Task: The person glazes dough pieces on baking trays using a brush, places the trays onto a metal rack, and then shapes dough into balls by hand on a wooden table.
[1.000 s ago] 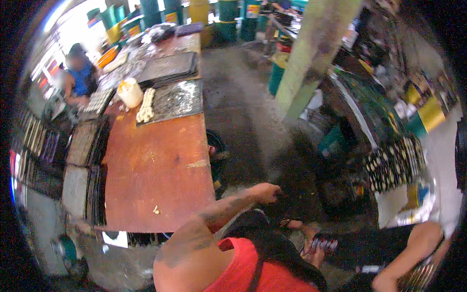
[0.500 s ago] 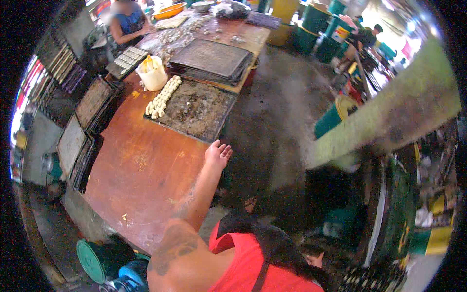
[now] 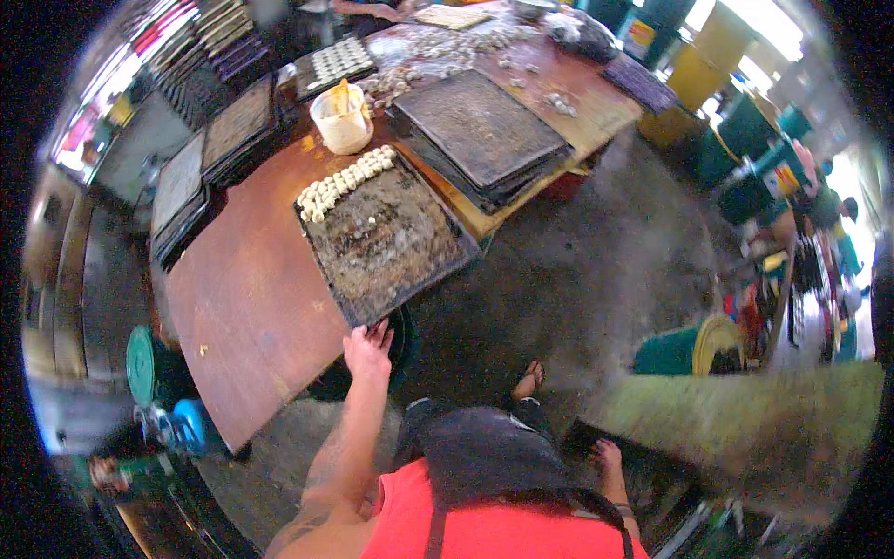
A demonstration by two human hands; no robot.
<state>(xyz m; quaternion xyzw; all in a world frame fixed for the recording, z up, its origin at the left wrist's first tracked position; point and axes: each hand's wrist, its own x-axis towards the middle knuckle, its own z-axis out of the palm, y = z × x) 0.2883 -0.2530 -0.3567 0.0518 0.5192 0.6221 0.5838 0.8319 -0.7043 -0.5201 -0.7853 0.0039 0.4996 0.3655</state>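
My left hand (image 3: 368, 347) reaches forward to the near corner of a dark, crusted baking tray (image 3: 400, 261) and grips its edge. The tray lies at an angle on a reddish-brown wooden table (image 3: 247, 307), its near corner overhanging the table's edge. A row of small pale dough pieces (image 3: 343, 182) lines the tray's far left side. My right hand is out of view.
A cream bucket (image 3: 342, 118) stands behind the tray, and a stack of dark trays (image 3: 480, 130) lies to its right. More trays (image 3: 182, 186) line the table's left side. My sandalled feet (image 3: 529, 380) stand on grey concrete. A green tub (image 3: 684, 352) sits at right.
The view has swung closer over the table. My left hand has moved from the table's edge to the near corner of the baking tray and closed on it.
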